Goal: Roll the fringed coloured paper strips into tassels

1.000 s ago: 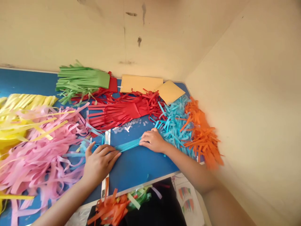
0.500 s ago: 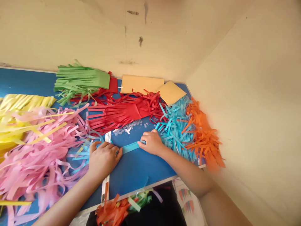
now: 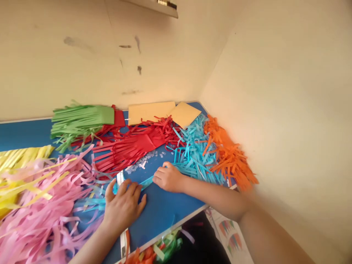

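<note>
A narrow strip of light blue paper (image 3: 146, 182) runs across the blue table between my two hands. My left hand (image 3: 123, 205) lies palm down over its left part, fingers spread and thumb held apart. At the strip's right end my right hand (image 3: 169, 178) is closed on it, with the fingertips tucked out of sight. Just beyond my right hand is a heap of light blue paper fringe (image 3: 196, 150). Loose light blue streamers (image 3: 93, 203) lie left of my left hand.
Red fringe (image 3: 132, 148), green fringe (image 3: 82, 119) and yellow-orange paper (image 3: 151, 112) lie along the back. Pink streamers (image 3: 41, 205) and yellow fringe (image 3: 24, 157) cover the left side. Orange fringe (image 3: 231, 157) hangs at the right edge by the wall. Small paper scraps (image 3: 144, 159) are scattered mid-table.
The view has shifted, showing more wall and a shelf edge above. My left hand's fingers have spread from their curled hold on the strip; the right hand stays closed on it.
</note>
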The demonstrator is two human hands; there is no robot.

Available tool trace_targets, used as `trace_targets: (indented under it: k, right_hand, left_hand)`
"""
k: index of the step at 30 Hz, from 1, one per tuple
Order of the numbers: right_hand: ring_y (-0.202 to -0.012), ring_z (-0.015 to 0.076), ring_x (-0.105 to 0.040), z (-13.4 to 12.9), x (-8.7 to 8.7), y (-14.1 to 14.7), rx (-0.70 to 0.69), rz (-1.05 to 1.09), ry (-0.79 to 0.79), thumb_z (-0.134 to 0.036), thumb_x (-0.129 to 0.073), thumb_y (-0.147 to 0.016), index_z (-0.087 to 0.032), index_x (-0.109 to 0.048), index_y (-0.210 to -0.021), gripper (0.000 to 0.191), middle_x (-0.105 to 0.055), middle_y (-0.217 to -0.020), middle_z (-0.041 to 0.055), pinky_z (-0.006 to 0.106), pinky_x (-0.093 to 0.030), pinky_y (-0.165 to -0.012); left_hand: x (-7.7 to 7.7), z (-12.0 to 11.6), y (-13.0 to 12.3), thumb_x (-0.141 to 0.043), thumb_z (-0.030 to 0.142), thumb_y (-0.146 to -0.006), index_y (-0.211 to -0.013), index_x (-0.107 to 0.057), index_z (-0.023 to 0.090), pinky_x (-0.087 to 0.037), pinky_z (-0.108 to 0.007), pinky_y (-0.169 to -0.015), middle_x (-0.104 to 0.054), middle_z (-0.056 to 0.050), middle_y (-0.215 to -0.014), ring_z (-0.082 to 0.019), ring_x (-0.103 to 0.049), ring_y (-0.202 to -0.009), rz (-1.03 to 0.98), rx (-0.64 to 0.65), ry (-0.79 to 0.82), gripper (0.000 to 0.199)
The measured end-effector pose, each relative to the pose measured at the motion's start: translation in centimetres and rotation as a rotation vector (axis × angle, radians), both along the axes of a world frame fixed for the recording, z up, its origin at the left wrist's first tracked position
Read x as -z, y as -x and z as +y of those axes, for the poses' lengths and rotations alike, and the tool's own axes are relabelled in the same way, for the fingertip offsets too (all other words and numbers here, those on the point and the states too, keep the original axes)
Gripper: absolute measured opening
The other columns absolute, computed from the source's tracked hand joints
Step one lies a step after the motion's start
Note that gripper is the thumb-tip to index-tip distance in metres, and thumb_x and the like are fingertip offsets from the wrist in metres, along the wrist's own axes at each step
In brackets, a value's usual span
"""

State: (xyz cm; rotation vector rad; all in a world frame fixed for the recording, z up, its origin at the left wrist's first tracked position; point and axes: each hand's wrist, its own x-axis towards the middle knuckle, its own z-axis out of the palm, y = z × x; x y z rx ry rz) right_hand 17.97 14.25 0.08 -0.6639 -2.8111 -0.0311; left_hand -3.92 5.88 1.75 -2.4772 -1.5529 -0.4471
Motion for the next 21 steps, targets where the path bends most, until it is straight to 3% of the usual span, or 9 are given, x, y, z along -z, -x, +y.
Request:
trace_targets:
  k: [3, 6, 9, 12, 16, 21]
  right_hand:
    - [-0.082, 0.0197, -0.052, -0.3, -1.2, 0.4, 0.083, -0.017, 0.053, -0.023, -0.051, -0.098, -0.017, -0.065, -0.084, 0.020, -0.066, -0.084, 0.0049, 0.039, -0.029, -0.080]
    - [-0.095, 0.0234, -0.052, -1.3, -2.1, 1.0, 0.074, 0.009, 0.022, -0.034, -0.057, -0.095, -0.017, -0.065, -0.099, 0.019, -0.067, -0.101, 0.0072, 0.041, -0.030, -0.083]
    - [-0.089, 0.0211, -0.052, -1.6, -1.2, 1.1, -0.015, 0.028, -0.062, -0.024, -0.051, -0.099, -0.018, -0.066, -0.093, 0.018, -0.068, -0.092, 0.0035, 0.040, -0.029, -0.081]
    - [-0.085, 0.0181, -0.053, -0.7, 0.3, -0.5, 0.009, 0.051, -0.050, -0.015, -0.047, -0.100, -0.020, -0.068, -0.086, 0.026, -0.069, -0.084, 0.0008, 0.038, -0.028, -0.078]
    - [-0.088, 0.0162, -0.056, 1.0, 0.8, -3.2, 0.158, 0.134, 0.178, -0.030, -0.061, -0.097, -0.025, -0.073, -0.088, 0.016, -0.072, -0.092, -0.0009, 0.035, -0.027, -0.080]
    - [-0.084, 0.0160, -0.055, 1.9, -0.6, -3.1, 0.293, 0.125, 0.432, -0.035, -0.073, -0.087, -0.022, -0.074, -0.080, 0.014, -0.070, -0.088, -0.0006, 0.032, -0.027, -0.078]
  left_hand:
    - [0.4, 0.1, -0.5, -0.052, 0.033, -0.091, -0.094, -0.072, 0.024, -0.027, -0.057, -0.109, -0.076, -0.005, -0.093, -0.030, -0.065, -0.104, -0.022, -0.020, 0.025, 0.022]
    - [1.3, -0.1, -0.2, -0.049, 0.027, -0.093, -0.093, -0.071, 0.026, -0.031, -0.055, -0.106, -0.076, -0.002, -0.090, -0.029, -0.065, -0.103, -0.039, -0.021, 0.029, 0.023]
    - [2.3, -0.7, 1.1, -0.047, 0.023, -0.093, -0.104, -0.070, 0.028, -0.034, -0.055, -0.101, -0.076, -0.002, -0.093, -0.030, -0.065, -0.102, -0.018, 0.025, 0.051, 0.025]
    - [3.0, -1.0, 3.2, -0.046, 0.020, -0.093, -0.113, -0.067, 0.030, -0.034, -0.054, -0.098, -0.076, -0.001, -0.095, -0.030, -0.066, -0.100, 0.028, 0.081, 0.043, 0.031]
    - [3.3, -0.8, 4.6, -0.051, 0.027, -0.092, -0.103, -0.071, 0.028, -0.038, -0.046, -0.090, -0.077, -0.002, -0.094, -0.026, -0.066, -0.091, -0.092, 0.122, 0.065, 0.022]
    - [2.3, -0.1, 2.8, -0.050, 0.035, -0.095, -0.087, -0.072, 0.023, -0.039, -0.042, -0.084, -0.076, -0.004, -0.086, -0.025, -0.066, -0.086, -0.209, -0.014, 0.070, 0.027]
